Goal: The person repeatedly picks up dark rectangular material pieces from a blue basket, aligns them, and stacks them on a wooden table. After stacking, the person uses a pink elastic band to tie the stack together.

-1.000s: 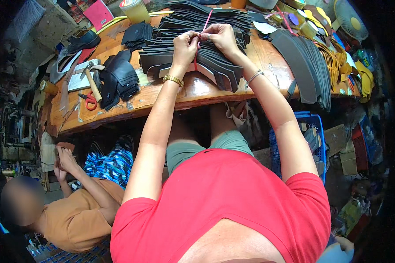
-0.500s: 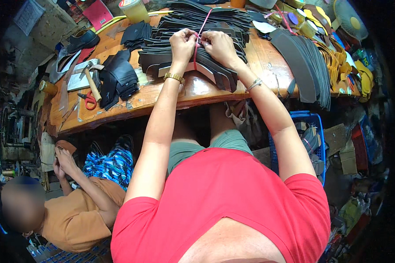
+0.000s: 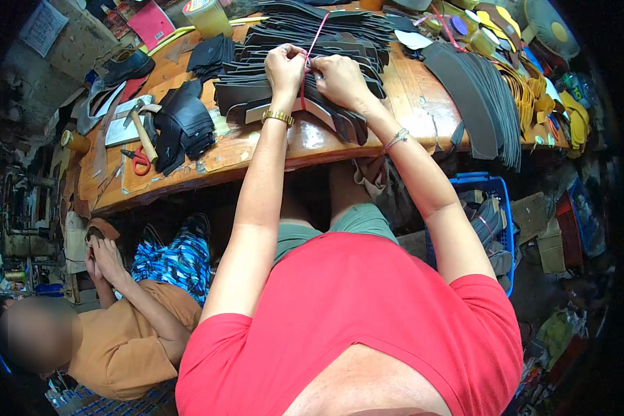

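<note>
A thick bundle of dark leather pieces (image 3: 246,95) lies on the wooden table in front of me. A thin pink tie string (image 3: 318,33) runs over the bundle from its far side to its near side. Above the bundle, my left hand (image 3: 285,69) pinches the string between thumb and fingers. Close beside it, my right hand (image 3: 341,80) has its fingers curled at the same spot on the string. The two sets of fingertips nearly touch, and they partly hide the point where the string meets.
Left on the wooden table (image 3: 236,156) lie a hammer (image 3: 143,132), red-handled scissors (image 3: 141,161) and black leather pieces (image 3: 186,125). Curved grey pieces (image 3: 457,90) are stacked at the right. A blue basket (image 3: 509,229) stands below. Another person (image 3: 128,333) sits at the lower left.
My right hand has turned, its fingers now more curled and its back showing more. Both hands remain at the string and have shifted slightly left in the picture.
</note>
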Motion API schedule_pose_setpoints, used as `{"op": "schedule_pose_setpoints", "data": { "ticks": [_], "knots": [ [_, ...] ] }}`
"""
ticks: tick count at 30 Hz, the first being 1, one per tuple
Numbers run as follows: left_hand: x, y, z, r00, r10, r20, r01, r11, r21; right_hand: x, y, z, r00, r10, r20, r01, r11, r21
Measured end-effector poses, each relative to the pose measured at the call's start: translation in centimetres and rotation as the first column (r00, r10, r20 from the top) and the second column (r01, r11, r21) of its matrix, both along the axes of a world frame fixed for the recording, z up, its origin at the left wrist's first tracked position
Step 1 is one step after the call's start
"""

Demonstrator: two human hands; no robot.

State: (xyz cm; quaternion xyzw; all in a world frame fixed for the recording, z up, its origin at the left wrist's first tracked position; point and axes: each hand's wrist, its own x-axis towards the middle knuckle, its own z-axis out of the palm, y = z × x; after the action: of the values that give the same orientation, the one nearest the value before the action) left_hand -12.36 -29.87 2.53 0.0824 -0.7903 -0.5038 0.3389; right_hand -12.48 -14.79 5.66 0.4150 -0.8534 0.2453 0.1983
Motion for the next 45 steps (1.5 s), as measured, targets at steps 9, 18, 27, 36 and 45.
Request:
{"op": "schedule_pose_setpoints", "data": {
  "ticks": [9,18,27,36,45],
  "knots": [
    [1.4,1.3,1.6,0.977,0.212,-0.028,-0.207,0.902,-0.38,-0.5,0.0,-1.1,0.999,-0.024,0.041,0.027,0.997,-0.078],
    [0.1,-0.4,1.3,0.971,0.102,0.214,-0.083,0.992,-0.093,0.1,-0.2,-1.3,0.999,0.03,0.026,-0.028,0.995,-0.097],
    [0.3,-0.3,1.6,0.975,0.099,0.197,-0.082,0.992,-0.093,0.3,0.2,-0.9,0.995,0.073,0.064,-0.068,0.995,-0.076],
    [0.3,-0.5,1.3,0.984,0.076,0.159,-0.059,0.992,-0.108,0.9,0.3,-0.6,0.996,0.037,0.086,-0.036,0.999,-0.01],
    [0.5,-0.3,1.3,0.99,0.057,0.13,-0.043,0.993,-0.108,1.4,0.4,-1.0,0.999,0.051,0.015,-0.05,0.997,-0.053]
  ]
}}
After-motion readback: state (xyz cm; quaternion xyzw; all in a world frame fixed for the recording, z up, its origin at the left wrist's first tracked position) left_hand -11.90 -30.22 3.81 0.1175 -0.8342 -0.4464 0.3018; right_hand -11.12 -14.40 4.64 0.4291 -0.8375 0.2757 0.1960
